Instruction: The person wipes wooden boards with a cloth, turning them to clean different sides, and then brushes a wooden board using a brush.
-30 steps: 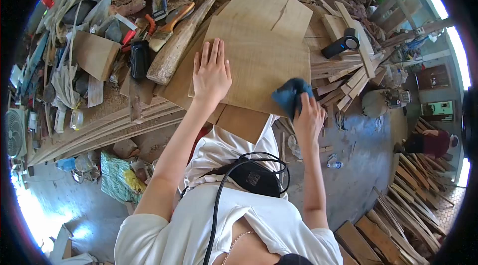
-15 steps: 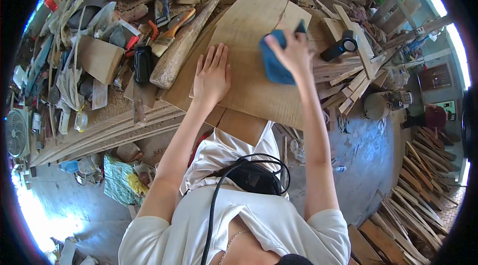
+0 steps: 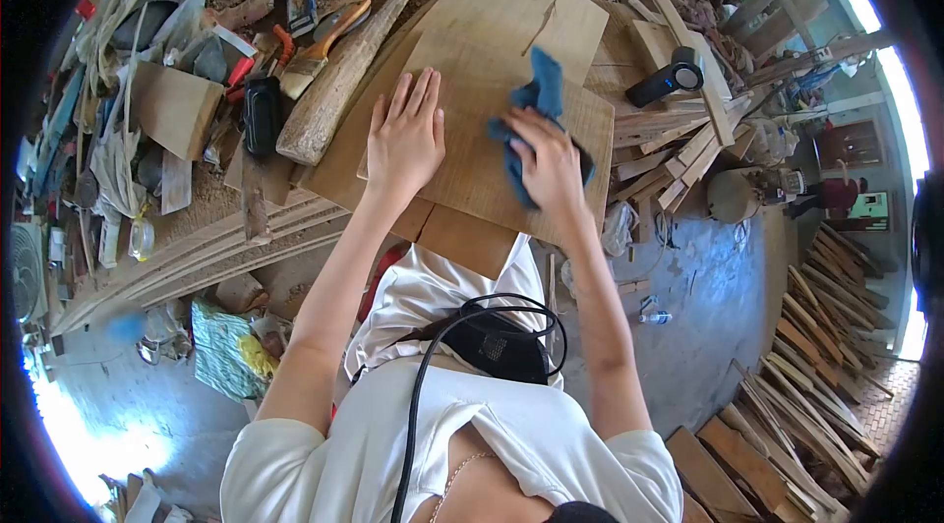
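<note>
A flat wooden board (image 3: 462, 120) lies in front of me on top of other boards, one of which has a crack (image 3: 544, 24) at the far side. My left hand (image 3: 405, 135) rests flat on the board's left part, fingers stretched out. On the right part, my right hand (image 3: 547, 157) presses a blue cloth (image 3: 539, 95) against the wood with its fingers bent over it. The cloth is bunched, and one end sticks up beyond the fingers.
Left of the boards lie a rough wooden club (image 3: 344, 71), a paintbrush (image 3: 320, 56) and a black case (image 3: 262, 117). To the right, a black cylindrical device (image 3: 669, 81) sits among wood strips (image 3: 688, 164). Stacked planks (image 3: 787, 405) cover the lower right floor. A person (image 3: 836, 194) is far right.
My right hand has moved down and slightly left across the board with the blue cloth, which is now more bunched. My left hand stays flat on the board. The view has shifted slightly.
</note>
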`<state>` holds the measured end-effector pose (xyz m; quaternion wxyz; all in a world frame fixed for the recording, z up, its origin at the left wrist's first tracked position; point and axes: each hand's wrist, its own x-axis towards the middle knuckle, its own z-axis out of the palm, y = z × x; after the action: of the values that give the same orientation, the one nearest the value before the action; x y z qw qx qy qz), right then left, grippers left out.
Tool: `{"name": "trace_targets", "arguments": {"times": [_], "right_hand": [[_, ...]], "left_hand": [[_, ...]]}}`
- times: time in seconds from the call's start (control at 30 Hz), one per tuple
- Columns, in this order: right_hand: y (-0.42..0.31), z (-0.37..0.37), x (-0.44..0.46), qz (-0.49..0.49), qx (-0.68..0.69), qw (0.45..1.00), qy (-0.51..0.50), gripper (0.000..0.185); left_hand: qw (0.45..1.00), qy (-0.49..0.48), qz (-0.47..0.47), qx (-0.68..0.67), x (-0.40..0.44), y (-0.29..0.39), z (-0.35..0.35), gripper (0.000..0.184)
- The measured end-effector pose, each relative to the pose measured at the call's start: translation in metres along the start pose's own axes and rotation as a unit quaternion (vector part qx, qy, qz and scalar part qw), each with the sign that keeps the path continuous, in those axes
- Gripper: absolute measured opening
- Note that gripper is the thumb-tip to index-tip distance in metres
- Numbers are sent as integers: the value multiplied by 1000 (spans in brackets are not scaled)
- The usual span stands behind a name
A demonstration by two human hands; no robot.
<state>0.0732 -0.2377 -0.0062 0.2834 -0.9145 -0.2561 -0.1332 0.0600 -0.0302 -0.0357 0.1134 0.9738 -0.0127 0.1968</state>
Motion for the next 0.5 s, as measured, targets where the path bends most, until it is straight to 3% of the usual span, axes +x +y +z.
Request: {"name": "trace_targets", "arguments": {"times": [0.17, 0.23, 0.3, 0.37, 0.43, 0.5], "right_hand": [[-49, -18, -63, 0, 82, 995, -64, 53], [-44, -18, -70, -8, 40, 996, -83, 61], [-43, -12, -59, 52, -17, 998, -19, 71], [-26, -1, -35, 76, -125, 989, 5, 95], [-2, 17, -6, 95, -274, 957, 22, 90], [28, 30, 30, 117, -212, 969, 51, 80]], "left_hand": [[1000, 1, 18, -18, 1, -3, 0, 48], [999, -1, 30, -39, 1, -5, 0, 48], [999, -2, 36, -40, 1, -5, -3, 48], [998, 8, 43, -43, 0, -6, -3, 48], [997, 28, 51, -52, 0, -7, -3, 48], [997, 26, 48, -51, 0, -6, -3, 48]]}}
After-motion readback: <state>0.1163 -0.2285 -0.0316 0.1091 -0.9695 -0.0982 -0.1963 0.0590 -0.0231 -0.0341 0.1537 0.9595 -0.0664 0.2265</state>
